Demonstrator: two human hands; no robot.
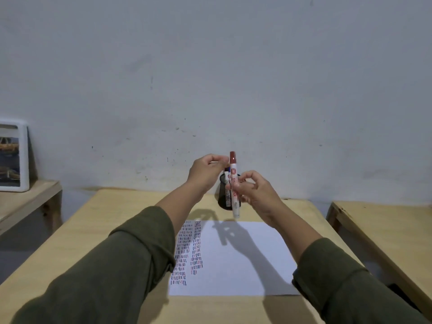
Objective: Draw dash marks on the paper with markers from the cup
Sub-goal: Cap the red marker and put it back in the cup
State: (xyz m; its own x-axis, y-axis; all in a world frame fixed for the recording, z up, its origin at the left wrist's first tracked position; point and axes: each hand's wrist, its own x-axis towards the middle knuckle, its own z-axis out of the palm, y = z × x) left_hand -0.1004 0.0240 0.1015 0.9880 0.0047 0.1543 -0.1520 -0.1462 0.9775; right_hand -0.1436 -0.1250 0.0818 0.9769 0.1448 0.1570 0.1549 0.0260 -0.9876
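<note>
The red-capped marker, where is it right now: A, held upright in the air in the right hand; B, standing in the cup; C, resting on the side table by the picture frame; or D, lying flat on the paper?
A: the red-capped marker stands upright in mid-air, gripped around its barrel by the right hand, in front of the black cup and above the paper.

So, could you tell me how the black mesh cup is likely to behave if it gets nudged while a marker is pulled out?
The black mesh cup looks light, being open mesh, so it would probably slide on the smooth wooden table. It widens toward the base, which should resist tipping. The blue marker standing tall inside could still lever it over if dragged sideways.
</note>
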